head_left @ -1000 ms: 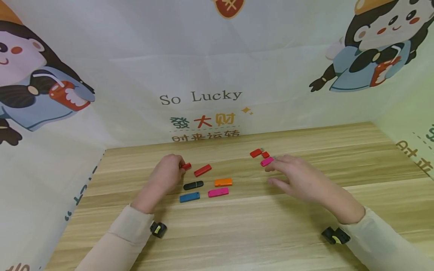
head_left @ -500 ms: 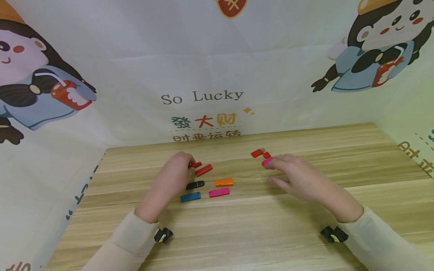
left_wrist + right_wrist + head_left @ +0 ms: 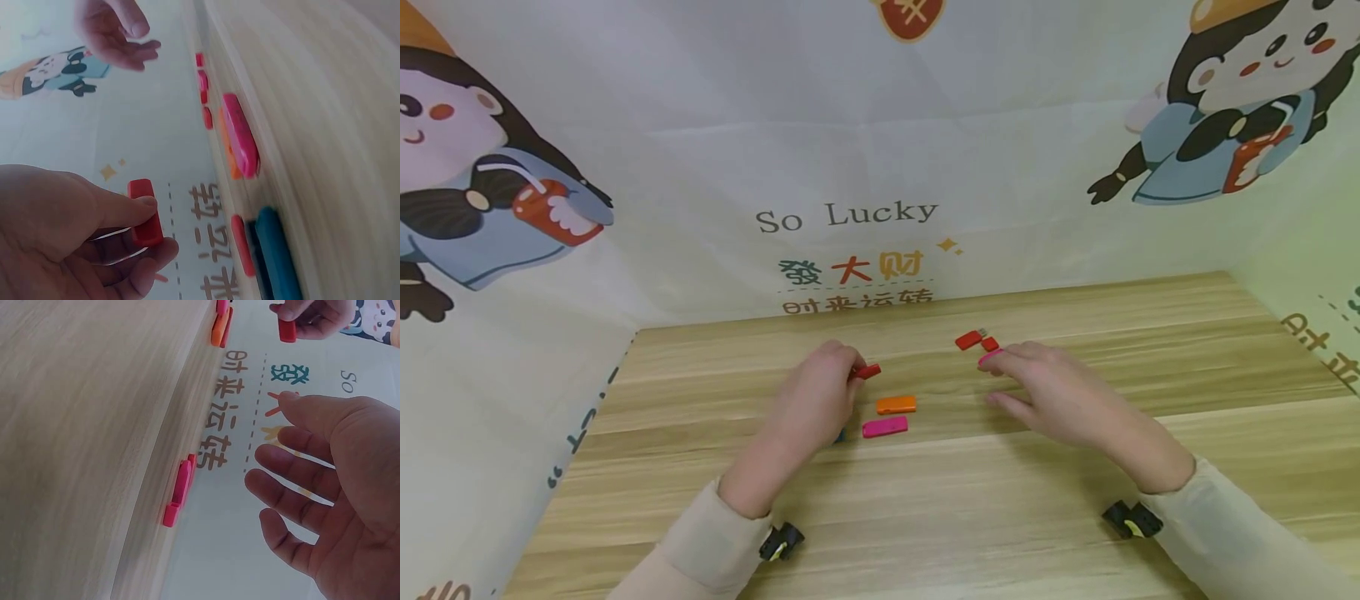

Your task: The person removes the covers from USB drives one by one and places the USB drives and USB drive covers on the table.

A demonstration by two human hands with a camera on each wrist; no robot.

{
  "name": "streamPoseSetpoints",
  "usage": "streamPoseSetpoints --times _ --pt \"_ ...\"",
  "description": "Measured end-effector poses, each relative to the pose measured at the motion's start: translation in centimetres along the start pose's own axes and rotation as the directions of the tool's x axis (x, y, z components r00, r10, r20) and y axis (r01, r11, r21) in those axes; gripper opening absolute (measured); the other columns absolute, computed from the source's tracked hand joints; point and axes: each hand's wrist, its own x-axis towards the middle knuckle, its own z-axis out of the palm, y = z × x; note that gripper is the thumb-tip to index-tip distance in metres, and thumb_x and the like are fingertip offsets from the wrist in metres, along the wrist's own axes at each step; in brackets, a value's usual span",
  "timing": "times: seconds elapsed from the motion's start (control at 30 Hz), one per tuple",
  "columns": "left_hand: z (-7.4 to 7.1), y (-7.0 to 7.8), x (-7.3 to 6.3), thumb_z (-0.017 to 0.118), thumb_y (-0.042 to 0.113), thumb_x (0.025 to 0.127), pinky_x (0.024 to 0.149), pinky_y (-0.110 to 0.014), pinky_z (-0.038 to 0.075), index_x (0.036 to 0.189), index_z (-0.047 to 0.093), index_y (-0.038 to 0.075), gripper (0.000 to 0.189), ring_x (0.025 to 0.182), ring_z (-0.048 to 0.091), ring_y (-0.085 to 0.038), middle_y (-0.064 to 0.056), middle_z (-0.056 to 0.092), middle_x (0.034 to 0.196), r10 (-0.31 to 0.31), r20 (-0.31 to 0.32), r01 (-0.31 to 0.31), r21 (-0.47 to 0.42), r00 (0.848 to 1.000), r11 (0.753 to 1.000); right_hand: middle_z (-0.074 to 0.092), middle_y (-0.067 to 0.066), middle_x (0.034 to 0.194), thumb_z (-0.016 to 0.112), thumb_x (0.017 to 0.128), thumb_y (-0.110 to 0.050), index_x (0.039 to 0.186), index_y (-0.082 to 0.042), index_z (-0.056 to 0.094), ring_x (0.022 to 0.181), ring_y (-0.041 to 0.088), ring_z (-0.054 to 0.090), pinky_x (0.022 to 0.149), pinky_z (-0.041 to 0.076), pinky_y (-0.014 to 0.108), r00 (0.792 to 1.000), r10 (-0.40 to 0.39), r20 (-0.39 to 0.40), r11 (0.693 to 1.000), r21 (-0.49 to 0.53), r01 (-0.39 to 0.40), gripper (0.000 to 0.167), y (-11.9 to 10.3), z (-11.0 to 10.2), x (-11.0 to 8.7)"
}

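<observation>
My left hand (image 3: 811,402) pinches a red USB stick (image 3: 145,212) between thumb and fingers, above the table. In the left wrist view, another red USB stick (image 3: 243,245), a black one (image 3: 256,250) and a blue one (image 3: 278,253) lie below it; the head view mostly hides these behind the hand. An orange USB stick (image 3: 896,405) and a pink one (image 3: 884,427) lie to its right. My right hand (image 3: 1056,387) hovers with relaxed fingers, holding nothing. Near its fingertips lie a second pink USB stick (image 3: 181,482), a red USB stick (image 3: 970,340) with bare connector, and a small red cap (image 3: 990,343).
The wooden table (image 3: 970,508) meets a white printed cloth (image 3: 715,208) at the back and both sides. A small dark camera (image 3: 781,542) sits at the left cuff, and another camera (image 3: 1132,519) at the right cuff.
My left hand has moved to the right with the red USB stick, passing over the red, black and blue sticks. The right hand has barely moved.
</observation>
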Motion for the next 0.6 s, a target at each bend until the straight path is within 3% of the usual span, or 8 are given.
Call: streamPoseSetpoints --times 0.6 --pt "1.8 3.8 -0.7 0.075 0.005 0.099 0.076 -0.035 0.059 0.102 0.073 0.005 0.004 0.085 0.064 -0.020 -0.005 0.064 0.098 0.089 0.001 -0.089 -0.020 0.996 0.996 0.074 0.012 0.123 0.080 0.097 -0.021 0.130 -0.003 0.071 0.113 0.031 0.071 0.099 0.057 0.051 1.000 -0.014 0.006 1.000 -0.011 0.014 0.038 -1.1 0.6 0.9"
